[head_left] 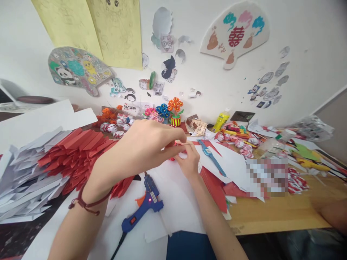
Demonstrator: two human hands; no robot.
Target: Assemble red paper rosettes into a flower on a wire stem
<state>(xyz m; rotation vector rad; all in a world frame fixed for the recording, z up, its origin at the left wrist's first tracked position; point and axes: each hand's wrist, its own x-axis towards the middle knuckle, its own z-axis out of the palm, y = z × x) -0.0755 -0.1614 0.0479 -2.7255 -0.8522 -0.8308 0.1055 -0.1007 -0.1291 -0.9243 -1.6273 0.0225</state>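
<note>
My left hand (pixel 151 146), with a dark red cord bracelet on its wrist, is closed in a pinch over the middle of the table. Fingertip to fingertip with it, my right hand (pixel 189 160) is also closed. Between them is a small red paper piece (pixel 170 153), mostly hidden by the fingers. Below the hands a blue glue gun (pixel 143 207) lies on white paper (pixel 180 196), its red light lit. A blue wristwatch (pixel 210 156) rests to the right of my right hand.
Folded red paper strips (pixel 78 151) and folded white strips (pixel 27 173) are heaped at the left. Along the wall stand a pot of orange flowers (pixel 175 112) and a yellow bottle (pixel 221 121). Red-and-white paper flowers (pixel 245 148) and a clear bottle (pixel 273 146) clutter the right. Another person's arm (pixel 334 207) shows at the right edge.
</note>
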